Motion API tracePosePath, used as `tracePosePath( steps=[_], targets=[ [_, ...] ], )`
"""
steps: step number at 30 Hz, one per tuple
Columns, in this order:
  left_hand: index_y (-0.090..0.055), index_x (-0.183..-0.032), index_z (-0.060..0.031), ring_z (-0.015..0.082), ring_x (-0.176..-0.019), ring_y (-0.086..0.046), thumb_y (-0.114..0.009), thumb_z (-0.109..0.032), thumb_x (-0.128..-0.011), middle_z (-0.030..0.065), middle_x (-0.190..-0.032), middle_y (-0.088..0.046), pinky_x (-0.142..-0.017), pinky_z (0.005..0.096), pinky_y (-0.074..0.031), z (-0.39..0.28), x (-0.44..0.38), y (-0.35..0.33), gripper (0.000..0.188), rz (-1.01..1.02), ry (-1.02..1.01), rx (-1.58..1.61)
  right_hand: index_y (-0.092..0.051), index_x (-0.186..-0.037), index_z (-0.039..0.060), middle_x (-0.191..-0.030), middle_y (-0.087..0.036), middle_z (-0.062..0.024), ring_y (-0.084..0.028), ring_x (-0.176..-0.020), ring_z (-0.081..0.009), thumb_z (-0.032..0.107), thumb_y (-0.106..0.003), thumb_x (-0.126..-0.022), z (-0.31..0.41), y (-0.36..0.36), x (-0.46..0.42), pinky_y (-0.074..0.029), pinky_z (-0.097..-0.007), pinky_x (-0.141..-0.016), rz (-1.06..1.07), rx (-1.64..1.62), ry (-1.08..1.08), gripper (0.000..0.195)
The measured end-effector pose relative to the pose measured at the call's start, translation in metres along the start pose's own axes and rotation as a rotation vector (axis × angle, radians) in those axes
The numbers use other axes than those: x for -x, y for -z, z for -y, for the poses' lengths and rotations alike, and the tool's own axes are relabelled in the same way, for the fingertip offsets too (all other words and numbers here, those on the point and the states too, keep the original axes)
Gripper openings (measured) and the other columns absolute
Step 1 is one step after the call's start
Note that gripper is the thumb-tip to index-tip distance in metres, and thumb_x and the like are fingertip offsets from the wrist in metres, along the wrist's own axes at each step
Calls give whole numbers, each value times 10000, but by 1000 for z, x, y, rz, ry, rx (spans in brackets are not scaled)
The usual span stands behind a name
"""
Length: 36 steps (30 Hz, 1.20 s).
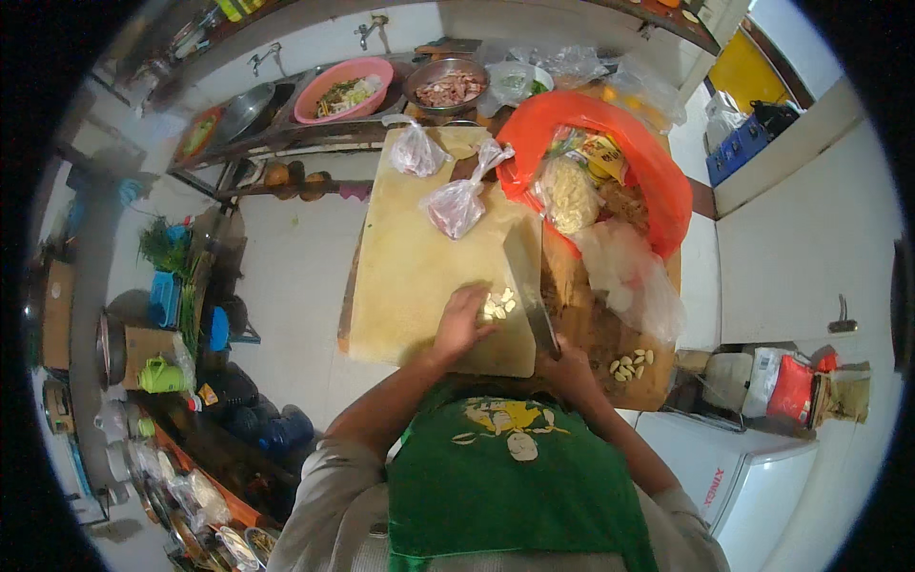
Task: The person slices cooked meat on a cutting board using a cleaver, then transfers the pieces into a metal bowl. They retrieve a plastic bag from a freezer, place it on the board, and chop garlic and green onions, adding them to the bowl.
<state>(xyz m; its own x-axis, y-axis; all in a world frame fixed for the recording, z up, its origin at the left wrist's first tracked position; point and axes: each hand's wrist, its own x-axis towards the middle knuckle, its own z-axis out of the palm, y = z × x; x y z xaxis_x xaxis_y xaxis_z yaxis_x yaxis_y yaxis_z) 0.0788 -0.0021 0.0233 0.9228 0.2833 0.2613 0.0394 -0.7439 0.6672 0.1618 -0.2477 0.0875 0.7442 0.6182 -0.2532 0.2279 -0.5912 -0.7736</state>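
Note:
My right hand [570, 368] grips the handle of a cleaver [527, 282], its broad blade pointing away from me at the right edge of a yellowed plastic cutting board [400, 286]. Flattened or sliced garlic pieces [500, 305] lie on the board just left of the blade. Beside them rests my left hand [461, 322], thumb apart from the fingers, with nothing visible in it. Several whole peeled garlic cloves [629, 365] lie on the wooden table [565, 275], right of my right hand. Farther up the board are two knotted plastic bags of pinkish contents [456, 206] [417, 151].
A large red plastic bag [665, 193] of packaged food stands right of the board, a clear bag [629, 279] spilling toward me. Behind are a pink basin of cut vegetables [386, 75], a metal bowl of meat [447, 89] and taps [372, 32]. A white appliance [722, 457] sits at right.

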Motion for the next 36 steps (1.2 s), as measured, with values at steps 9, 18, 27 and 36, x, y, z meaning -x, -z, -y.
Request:
tracePosePath(
  steps=[9, 18, 27, 36],
  targets=[
    [-623, -1181, -77, 358, -1049, -545, -800, -224, -729, 137, -1102, -612, -931, 457, -434, -2, 25, 7, 507, -113, 127, -121, -563, -1102, 51, -904, -634, -252, -613, -878, -466, 143, -575, -839, 35, -11, -15, -490, -541, -771, 219, 58, 82, 279],
    [-659, -1063, -65, 349, -957, -552, -727, -175, -775, 134, -966, -614, -848, 465, -445, -1, 35, -4, 317, -176, 126, -152, -567, -1094, 38, -791, -605, -249, -629, -767, -444, 77, -565, -835, 10, -10, -21, -501, -514, -661, 179, 149, 209, 262],
    [-658, -899, -59, 367, -854, -587, -712, -166, -702, 149, -895, -639, -778, 474, -470, 23, 43, -22, 230, -352, -20, -145, -593, -1165, 73, -893, -654, -209, -658, -786, -365, 122, -628, -827, 8, -10, -21, -516, -463, -688, 305, 123, 121, 344],
    [-645, -805, -62, 336, -853, -584, -649, -166, -751, 134, -847, -626, -754, 458, -457, 23, 44, -38, 118, -342, 95, -71, -603, -1160, 58, -913, -664, -187, -665, -812, -365, 96, -593, -840, -24, -12, -36, -537, -435, -712, 236, 236, 481, 322]
  ],
)
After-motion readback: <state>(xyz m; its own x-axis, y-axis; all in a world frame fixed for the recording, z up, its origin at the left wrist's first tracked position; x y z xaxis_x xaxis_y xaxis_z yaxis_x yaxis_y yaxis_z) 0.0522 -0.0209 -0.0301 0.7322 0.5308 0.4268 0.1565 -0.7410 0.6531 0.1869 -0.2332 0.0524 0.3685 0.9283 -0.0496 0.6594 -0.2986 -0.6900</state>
